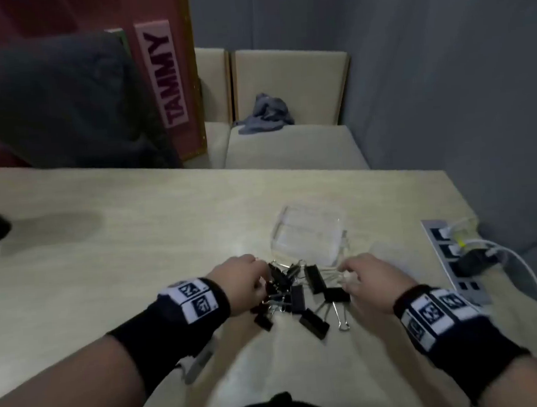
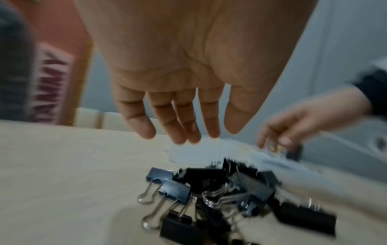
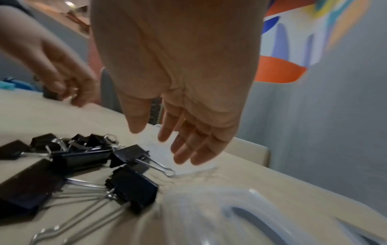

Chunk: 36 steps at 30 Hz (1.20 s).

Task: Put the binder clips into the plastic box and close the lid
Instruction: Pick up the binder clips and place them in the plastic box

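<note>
Binder clips (image 1: 294, 293) are lying in a loose heap on the table (image 1: 136, 244), right between both hands, black folded-steel bodies and shiny wire handles pointing every which way, no common axis; a few long handles are trailing toward the near edge. Left hand (image 1: 244, 281) is hovering at the heap's left side; its wrist view is showing fingers straight, slightly spread, gripping nothing. Right hand (image 1: 369, 279) is hanging at the heap's right side, fingers relaxed and extended, also gripping nothing, though frames are blurred. Plastic box (image 1: 309, 235), clear, squarish, rounded corners, is sitting open just beyond the fingertips. Power strip (image 1: 452, 260) is lying well right of the right hand.
</note>
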{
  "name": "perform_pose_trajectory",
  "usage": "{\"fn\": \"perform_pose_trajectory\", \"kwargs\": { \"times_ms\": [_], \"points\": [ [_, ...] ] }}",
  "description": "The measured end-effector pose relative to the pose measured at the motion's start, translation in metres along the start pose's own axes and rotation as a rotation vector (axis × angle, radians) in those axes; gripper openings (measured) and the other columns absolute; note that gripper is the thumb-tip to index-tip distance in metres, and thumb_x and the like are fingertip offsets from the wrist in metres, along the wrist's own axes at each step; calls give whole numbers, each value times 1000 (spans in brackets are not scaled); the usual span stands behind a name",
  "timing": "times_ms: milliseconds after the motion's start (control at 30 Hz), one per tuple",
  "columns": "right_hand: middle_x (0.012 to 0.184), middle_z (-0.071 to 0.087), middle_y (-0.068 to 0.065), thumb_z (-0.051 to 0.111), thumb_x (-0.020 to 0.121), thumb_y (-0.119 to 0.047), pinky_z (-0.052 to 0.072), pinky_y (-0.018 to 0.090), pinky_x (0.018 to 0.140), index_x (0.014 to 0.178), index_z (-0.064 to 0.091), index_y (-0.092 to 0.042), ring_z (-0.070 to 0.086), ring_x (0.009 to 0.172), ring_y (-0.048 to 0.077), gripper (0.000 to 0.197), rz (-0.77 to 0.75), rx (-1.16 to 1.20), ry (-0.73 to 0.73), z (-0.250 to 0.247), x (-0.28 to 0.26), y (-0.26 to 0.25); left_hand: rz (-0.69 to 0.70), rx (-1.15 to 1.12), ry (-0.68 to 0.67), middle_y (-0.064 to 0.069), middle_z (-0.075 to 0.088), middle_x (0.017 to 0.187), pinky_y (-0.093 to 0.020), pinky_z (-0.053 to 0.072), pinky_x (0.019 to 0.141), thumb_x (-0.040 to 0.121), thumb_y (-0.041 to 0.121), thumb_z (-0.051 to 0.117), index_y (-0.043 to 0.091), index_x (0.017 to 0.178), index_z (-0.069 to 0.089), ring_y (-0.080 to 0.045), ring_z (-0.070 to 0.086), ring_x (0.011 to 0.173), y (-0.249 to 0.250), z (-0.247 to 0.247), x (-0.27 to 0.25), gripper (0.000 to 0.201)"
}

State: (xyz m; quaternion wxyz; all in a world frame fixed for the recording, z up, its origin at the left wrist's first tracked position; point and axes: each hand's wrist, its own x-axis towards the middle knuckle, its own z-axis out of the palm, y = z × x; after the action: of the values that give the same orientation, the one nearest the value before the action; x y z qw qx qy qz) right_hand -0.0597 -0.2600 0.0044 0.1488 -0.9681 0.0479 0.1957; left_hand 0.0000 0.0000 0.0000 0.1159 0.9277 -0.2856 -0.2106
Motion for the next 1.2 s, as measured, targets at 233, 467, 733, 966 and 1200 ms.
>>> {"fn": "perform_pose_trajectory", "kwargs": {
  "times_ms": [233, 467, 733, 966, 1200],
  "points": [
    [134, 43, 0, 58, 88, -38, 48, 38, 91, 137, 38, -33, 53, 114, 23, 53, -46, -64, -51, 37, 25, -27, 99, 249, -70, 5, 44, 138, -44, 42, 95, 80, 44, 59, 42, 134, 41, -27, 41, 124, 4, 25, 25, 56],
    [116, 54, 6, 62, 84, -31, 49, 40, 77, 117, 41, -20, 57, 95, 28, 41, -80, -228, 29, 52, 28, -26, 76, 271, -39, -1, 52, 122, -42, 43, 89, 82, 45, 62, 26, 119, 48, -29, 49, 112, 6, 32, 38, 44],
    [119, 56, 3, 59, 85, -37, 54, 40, 77, 136, 26, -39, 60, 96, 23, 61, -112, -74, -1, 45, 26, -26, 24, 198, -54, -4, 53, 118, -40, 44, 83, 80, 40, 63, 27, 118, 49, -31, 53, 104, 9, 29, 46, 43],
    [109, 55, -5, 63, 82, -21, 44, 28, 76, 126, 32, -34, 59, 88, 13, 56, -147, 392, 316, 13, 31, -31, -2, -127, 32, 2, 54, 100, -35, 50, 78, 73, 38, 62, 26, 96, 60, -20, 54, 89, 1, 5, 41, 26],
    [111, 58, 5, 67, 80, -16, 48, 31, 74, 112, 31, -28, 61, 90, 20, 49, 49, 415, 298, 22, 61, -19, -40, -423, 275, 0, 56, 99, -30, 47, 79, 78, 23, 63, 23, 92, 63, -19, 57, 88, -2, -26, 63, 14]
  ]
}}
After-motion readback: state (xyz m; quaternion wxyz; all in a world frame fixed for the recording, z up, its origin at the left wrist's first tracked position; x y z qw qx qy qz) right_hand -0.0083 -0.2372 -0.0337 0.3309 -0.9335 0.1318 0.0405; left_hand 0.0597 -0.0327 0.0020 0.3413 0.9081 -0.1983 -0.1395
